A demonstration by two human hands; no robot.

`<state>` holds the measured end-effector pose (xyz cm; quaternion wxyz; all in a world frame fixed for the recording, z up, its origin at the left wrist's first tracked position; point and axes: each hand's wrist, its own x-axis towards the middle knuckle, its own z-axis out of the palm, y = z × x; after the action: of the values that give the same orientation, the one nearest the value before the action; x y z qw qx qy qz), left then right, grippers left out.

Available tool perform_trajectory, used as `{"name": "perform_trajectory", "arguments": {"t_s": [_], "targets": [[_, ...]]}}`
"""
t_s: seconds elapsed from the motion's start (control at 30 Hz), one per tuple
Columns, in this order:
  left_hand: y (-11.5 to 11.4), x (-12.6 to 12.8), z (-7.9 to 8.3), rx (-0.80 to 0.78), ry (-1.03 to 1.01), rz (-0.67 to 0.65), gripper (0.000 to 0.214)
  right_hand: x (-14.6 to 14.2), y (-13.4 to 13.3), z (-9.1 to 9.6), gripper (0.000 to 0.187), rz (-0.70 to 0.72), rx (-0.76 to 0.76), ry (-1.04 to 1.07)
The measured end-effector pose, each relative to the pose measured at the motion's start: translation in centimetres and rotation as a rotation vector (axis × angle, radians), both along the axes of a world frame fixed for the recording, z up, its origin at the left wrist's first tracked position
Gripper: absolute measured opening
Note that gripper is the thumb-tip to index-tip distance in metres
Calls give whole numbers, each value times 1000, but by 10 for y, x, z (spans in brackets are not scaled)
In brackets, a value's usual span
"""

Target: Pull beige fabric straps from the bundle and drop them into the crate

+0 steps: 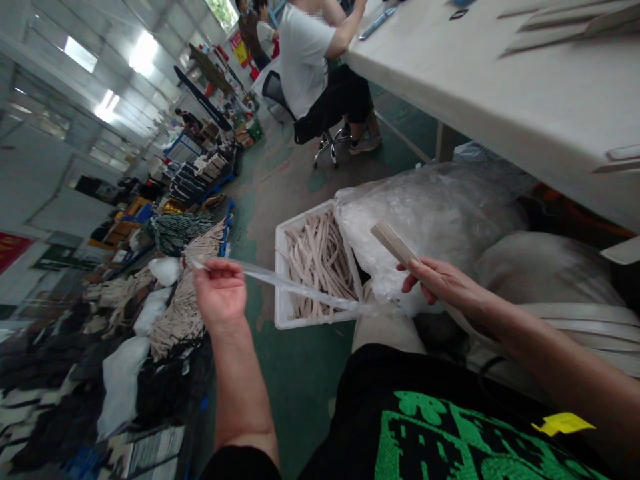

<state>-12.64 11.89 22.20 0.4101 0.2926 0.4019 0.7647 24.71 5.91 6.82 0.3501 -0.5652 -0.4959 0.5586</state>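
Observation:
Out to the left, my left hand (221, 293) is closed on one end of a long, narrow clear plastic sleeve (295, 285). The sleeve runs slantwise across to my lap, where its far end blurs into other plastic. My right hand (431, 280) grips a short, flat beige strip (393, 241), perhaps folded, which points up and to the left. Below and between the hands stands a white plastic bin (280, 300) holding many beige cords or straps (320, 253). The sleeve passes over the bin's near part.
A large clear plastic bag (425, 207) bulges beside the bin, under the white table (500, 73), which has flat strips on it. A person (307, 60) sits on a wheeled chair (327, 143) ahead. Piled bundles and white bags (120, 387) line the left.

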Motion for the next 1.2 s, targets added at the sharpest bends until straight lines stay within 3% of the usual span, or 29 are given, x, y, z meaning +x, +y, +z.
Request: {"name": "perform_trajectory", "arguments": {"t_s": [0.07, 0.13, 0.23, 0.37, 0.47, 0.57, 0.73, 0.83, 1.0, 1.2], "targets": [[18, -26, 10, 35, -13, 133, 23, -4, 0, 2, 55, 23, -56, 77], [24, -30, -3, -86, -41, 177, 22, -8, 1, 3, 54, 40, -109, 153], [13, 3, -58, -395, -120, 102, 20, -14, -2, 0, 56, 60, -141, 208], [-26, 73, -145, -764, -353, -109, 20, -18, -12, -3, 58, 120, -111, 186], [-53, 110, -178, -853, -511, -206, 21, -19, -20, 0, 56, 145, -94, 172], [-65, 128, -186, -837, -535, -252, 15, -21, -22, 4, 52, 181, -91, 134], [-69, 135, -186, -736, -503, -261, 7, -25, -19, 0, 57, 280, -160, 44], [-70, 136, -187, -777, -544, -272, 8, -28, -19, -1, 58, 281, -174, -7], [-72, 139, -190, -840, -595, -405, 10, -30, -19, 2, 57, 289, -183, -19], [-67, 150, -183, -813, -639, -269, 21, -29, -18, 0, 54, 319, -195, -15]]}}
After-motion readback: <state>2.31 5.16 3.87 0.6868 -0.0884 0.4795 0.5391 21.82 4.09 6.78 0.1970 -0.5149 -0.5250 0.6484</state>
